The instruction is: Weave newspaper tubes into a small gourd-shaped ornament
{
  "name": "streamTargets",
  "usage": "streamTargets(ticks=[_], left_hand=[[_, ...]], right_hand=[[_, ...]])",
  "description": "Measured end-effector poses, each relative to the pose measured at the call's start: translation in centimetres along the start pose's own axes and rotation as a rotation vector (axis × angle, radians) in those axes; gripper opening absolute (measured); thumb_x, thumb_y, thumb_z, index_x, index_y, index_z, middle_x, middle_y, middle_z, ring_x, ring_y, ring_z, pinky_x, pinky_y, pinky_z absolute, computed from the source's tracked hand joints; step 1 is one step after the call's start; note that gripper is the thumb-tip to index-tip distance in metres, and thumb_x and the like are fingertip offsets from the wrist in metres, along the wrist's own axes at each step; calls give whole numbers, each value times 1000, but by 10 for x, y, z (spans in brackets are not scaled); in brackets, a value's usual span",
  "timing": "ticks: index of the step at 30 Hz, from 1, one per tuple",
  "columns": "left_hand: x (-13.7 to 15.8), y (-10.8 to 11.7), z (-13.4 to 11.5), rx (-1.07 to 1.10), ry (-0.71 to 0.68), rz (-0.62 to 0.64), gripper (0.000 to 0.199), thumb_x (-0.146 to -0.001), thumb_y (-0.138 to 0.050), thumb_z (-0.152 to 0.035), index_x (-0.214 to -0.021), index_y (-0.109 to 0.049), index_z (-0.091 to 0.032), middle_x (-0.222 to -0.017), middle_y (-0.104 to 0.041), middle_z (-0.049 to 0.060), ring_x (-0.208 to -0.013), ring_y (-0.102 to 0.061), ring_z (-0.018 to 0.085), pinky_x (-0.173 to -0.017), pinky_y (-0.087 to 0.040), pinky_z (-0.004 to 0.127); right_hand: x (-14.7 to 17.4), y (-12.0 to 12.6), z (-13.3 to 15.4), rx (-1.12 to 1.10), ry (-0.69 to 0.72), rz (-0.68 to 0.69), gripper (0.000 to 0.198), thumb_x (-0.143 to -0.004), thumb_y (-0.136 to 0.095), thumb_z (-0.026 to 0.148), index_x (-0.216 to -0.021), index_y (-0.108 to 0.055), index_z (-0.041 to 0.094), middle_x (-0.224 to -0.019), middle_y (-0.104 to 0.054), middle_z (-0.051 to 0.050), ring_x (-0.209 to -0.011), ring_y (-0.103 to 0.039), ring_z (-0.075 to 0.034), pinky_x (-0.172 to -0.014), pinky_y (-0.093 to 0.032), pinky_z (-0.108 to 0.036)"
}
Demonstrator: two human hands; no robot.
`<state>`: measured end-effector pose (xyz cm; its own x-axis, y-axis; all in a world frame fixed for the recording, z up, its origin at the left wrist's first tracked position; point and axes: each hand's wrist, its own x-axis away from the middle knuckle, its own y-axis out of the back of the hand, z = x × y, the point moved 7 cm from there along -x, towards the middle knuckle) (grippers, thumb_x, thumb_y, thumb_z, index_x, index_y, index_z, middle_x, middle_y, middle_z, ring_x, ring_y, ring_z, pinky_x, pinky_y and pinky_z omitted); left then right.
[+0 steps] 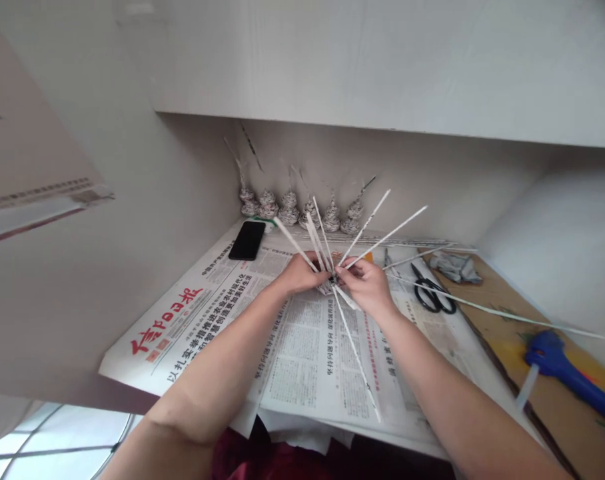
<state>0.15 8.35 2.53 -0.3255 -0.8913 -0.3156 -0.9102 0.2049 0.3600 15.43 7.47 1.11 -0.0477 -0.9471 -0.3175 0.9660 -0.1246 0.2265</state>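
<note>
My left hand (305, 272) and my right hand (366, 283) meet over the newspaper-covered table, fingers closed on a small weaving of rolled paper strips (327, 288). Several pale paper strips (365, 227) fan out from its centre, most pointing away from me. One long strip (356, 357) runs down toward the table's front edge. Both thumbs press near the middle where the strips cross. My fingers hide much of the woven part. Another long paper strip (502, 311) extends rightward from beside my right hand, across the scissors; where it begins is hidden.
Several gourd-shaped paper weavings (288, 208) line the back wall. A black phone (247, 241) lies at the left on newspaper (222, 313). Black-handled scissors (435, 297) lie right, near a crumpled grey cloth or paper (455, 267). A blue glue gun (557, 363) rests on cardboard (487, 327).
</note>
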Motion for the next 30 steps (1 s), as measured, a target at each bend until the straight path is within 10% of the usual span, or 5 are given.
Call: streamTargets(ticks=[30], left_hand=[[-1,9,10,32,73,-58,24,-68,-74,-29,-86,-69,-12,-85,-73,8,-76,-67,17,-73,-53,28]], right_hand=[[34,4,28,403,337,-90,7,-85,-57,23,-92,-57,21,-93,-65,-7,-86,-61,-22,-77,-48,-34]])
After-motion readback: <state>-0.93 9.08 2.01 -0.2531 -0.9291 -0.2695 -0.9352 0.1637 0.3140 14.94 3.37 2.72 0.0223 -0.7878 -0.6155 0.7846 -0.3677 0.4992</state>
